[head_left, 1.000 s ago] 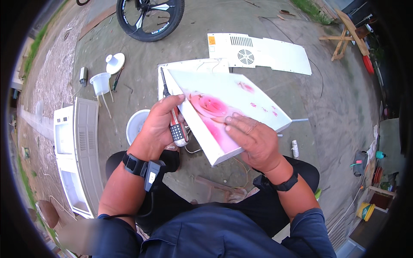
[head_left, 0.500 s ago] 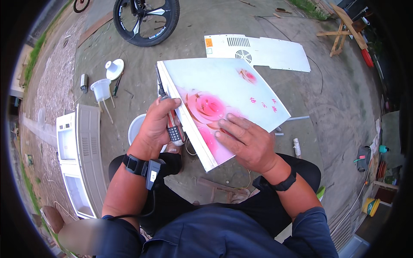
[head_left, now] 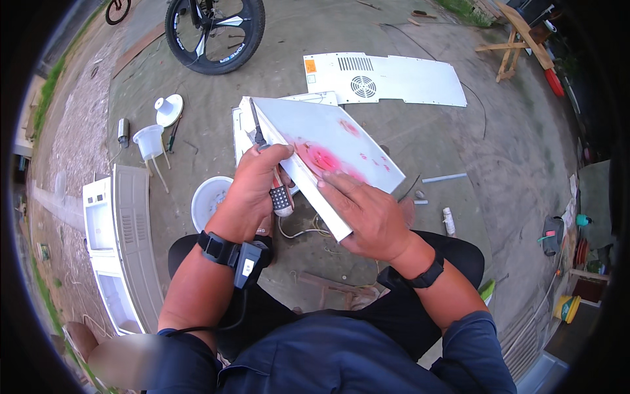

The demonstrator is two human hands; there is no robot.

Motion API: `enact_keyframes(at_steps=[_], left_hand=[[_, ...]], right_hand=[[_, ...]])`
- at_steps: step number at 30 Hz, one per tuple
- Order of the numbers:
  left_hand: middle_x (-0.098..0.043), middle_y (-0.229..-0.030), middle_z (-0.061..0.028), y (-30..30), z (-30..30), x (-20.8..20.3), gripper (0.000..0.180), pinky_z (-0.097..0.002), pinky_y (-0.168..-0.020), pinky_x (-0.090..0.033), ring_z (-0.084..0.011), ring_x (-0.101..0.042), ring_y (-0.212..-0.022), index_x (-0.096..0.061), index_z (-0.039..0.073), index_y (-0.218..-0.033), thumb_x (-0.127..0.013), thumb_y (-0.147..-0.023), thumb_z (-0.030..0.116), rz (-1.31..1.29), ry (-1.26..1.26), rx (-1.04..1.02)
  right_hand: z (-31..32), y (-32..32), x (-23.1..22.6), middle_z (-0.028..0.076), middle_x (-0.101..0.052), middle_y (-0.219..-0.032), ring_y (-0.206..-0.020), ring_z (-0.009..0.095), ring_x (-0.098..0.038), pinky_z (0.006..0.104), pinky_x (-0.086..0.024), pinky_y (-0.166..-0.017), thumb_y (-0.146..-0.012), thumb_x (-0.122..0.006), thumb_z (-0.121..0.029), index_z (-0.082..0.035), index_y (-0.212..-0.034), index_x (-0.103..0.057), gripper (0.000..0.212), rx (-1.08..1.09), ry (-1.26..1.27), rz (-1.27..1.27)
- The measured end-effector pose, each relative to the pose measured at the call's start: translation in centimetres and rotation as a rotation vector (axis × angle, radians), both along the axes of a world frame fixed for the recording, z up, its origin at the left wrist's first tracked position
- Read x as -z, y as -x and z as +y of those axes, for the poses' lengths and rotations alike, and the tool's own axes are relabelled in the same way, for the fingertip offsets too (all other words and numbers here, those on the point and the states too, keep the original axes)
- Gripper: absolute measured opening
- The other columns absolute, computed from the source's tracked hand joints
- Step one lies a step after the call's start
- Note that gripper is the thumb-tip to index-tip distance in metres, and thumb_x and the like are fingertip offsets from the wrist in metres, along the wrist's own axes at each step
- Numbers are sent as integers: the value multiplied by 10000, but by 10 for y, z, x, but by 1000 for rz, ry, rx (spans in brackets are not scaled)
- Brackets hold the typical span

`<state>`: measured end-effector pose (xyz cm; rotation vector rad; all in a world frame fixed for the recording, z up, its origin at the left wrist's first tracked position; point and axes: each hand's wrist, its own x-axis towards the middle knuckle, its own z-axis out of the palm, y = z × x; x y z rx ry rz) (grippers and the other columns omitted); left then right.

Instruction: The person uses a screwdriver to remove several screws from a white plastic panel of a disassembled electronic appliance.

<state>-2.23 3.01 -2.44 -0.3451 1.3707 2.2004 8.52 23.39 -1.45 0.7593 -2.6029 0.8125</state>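
I hold a white panel printed with pink roses (head_left: pixel 374 154) tilted in front of me, its thick white side edge turned up. My left hand (head_left: pixel 252 187) is closed at that edge around a tool with a slim dark shaft (head_left: pixel 256 121). Below the fist shows the tool's dark handle end with white spots (head_left: pixel 281 198); its exact kind is unclear. My right hand (head_left: pixel 374 213) grips the panel's near end, fingers lying across the printed face and its thumb hidden. Behind the panel, a flat white piece (head_left: pixel 239 141) shows in part.
A white bowl (head_left: pixel 209 197) stands by my left forearm. Left of it are a white appliance housing (head_left: pixel 131 230), a clear cup with legs (head_left: pixel 149 141) and a white disc (head_left: pixel 169 110). A vented white plate (head_left: pixel 413 82) and a bicycle wheel (head_left: pixel 216 62) lie beyond; a white tube (head_left: pixel 449 222) sits right.
The panel has swung and tilted so its printed face shows more narrowly. Both hands moved with it, the right one nearer its lower end. More of the bowl and the white piece behind now shows.
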Motion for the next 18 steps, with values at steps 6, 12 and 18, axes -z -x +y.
enact_keyframes(at_steps=[6, 12, 18], left_hand=[[-676, -786, -68, 0, 19, 7, 230, -264, -506, -485, -128, -597, -554, -615, -18, -1062, -651, -870, 103, 33, 268, 39], [-667, -797, -49, -21, 49, 17, 254, -260, -522, -483, -115, -608, -591, -593, -18, -1066, -669, -849, 89, 177, 336, 86], [-682, -889, -93, -40, 76, 32, 405, -275, -596, -514, -96, -618, -736, -553, -71, -1131, -734, -841, 145, 255, 449, 152]], right_hand=[[2, -8, -1, 217, -561, -1372, -1171, 385, -617, 439, -543, -917, -765, -781, -267, -24, -1460, -446, 810, 68, 29, -274], [-4, -13, 23, 248, -563, -1340, -1114, 417, -628, 478, -543, -882, -792, -717, -221, 13, -1448, -405, 764, 247, -2, -443], [-3, -9, 39, 241, -616, -1227, -1001, 435, -649, 513, -542, -809, -794, -667, -165, 3, -1415, -413, 691, 418, 40, -463]])
